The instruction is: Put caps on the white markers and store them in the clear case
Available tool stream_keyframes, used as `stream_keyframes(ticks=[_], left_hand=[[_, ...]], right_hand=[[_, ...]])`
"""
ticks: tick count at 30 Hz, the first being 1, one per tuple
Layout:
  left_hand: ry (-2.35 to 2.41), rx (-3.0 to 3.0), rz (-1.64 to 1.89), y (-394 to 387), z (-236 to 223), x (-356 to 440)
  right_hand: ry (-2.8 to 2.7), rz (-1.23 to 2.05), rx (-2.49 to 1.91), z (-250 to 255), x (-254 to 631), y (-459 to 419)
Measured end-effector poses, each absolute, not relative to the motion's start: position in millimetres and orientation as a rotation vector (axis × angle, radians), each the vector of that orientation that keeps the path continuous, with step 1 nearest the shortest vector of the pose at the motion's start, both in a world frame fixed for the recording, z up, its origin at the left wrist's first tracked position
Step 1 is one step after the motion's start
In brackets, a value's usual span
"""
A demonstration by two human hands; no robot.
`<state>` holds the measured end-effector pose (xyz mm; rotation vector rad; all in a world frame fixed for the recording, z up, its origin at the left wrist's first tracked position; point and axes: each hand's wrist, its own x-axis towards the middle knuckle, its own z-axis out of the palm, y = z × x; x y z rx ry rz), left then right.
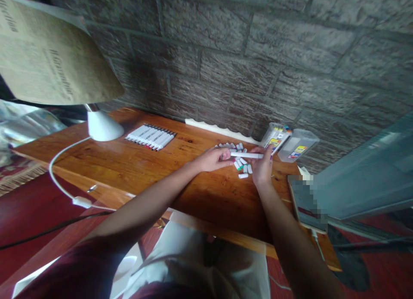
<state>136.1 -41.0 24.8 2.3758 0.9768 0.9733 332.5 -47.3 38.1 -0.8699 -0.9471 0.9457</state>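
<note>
A white marker (244, 155) lies level between my two hands, above the table. My left hand (215, 158) is closed around its left end. At the other end, the fingers of my right hand (263, 165) are closed on the marker. Just below and behind the hands lies a loose group of white marker caps (243, 176), some with coloured ends, one of them green. Part of that group is hidden by my hands. Further left, a row of white markers (151, 137) lies side by side on the wood.
A lamp with a white base (103, 126) and printed shade (61, 53) stands on the wooden table (200, 200) at left. Behind my right hand are a clear case with markers (275, 137) and another clear case (298, 146). A tablet-like device (306, 204) lies at right. A stone wall (219, 62) rises behind.
</note>
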Motion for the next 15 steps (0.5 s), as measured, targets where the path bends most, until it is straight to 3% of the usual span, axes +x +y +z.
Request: stream_keyframes(ticks=[15], left_hand=[[1.076,2.426,1.021,-47,34,134]], right_hand=[[-0.765,1.089,-0.923,50,334,-55]])
